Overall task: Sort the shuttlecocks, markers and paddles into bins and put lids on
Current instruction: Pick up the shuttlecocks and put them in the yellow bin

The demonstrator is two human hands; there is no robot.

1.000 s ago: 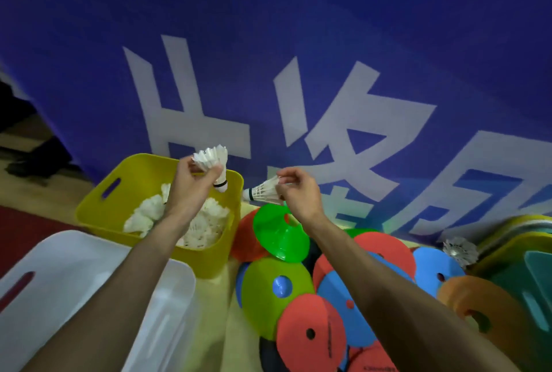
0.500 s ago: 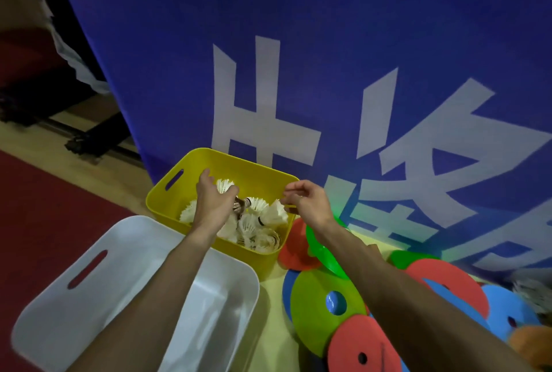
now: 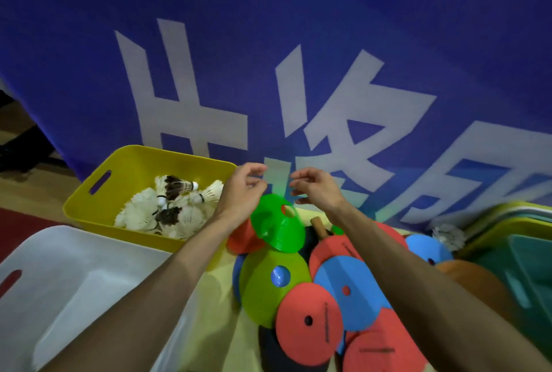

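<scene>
A yellow bin (image 3: 89,207) at the left holds several white shuttlecocks (image 3: 167,210), a few with dark feathers. My left hand (image 3: 242,192) hovers just right of the bin's rim, fingers loosely curled and holding nothing. My right hand (image 3: 316,189) hangs beside it, also empty with relaxed fingers. Both are above a bright green cone marker (image 3: 277,228). Below it lies a heap of round markers, lime (image 3: 263,282), blue (image 3: 349,288) and red (image 3: 307,324). A paddle's wooden handle (image 3: 318,226) sticks out of the heap. One shuttlecock (image 3: 448,235) lies at the right.
An empty white bin (image 3: 59,282) stands at the lower left. Stacked bins or lids (image 3: 522,240) in yellow and teal sit at the right edge, next to an orange marker (image 3: 469,276). A blue banner (image 3: 298,72) with white characters stands right behind everything.
Both shuttlecocks I held a second ago now lie in the yellow bin. My hands have come away from the bin and moved right, over the green marker.
</scene>
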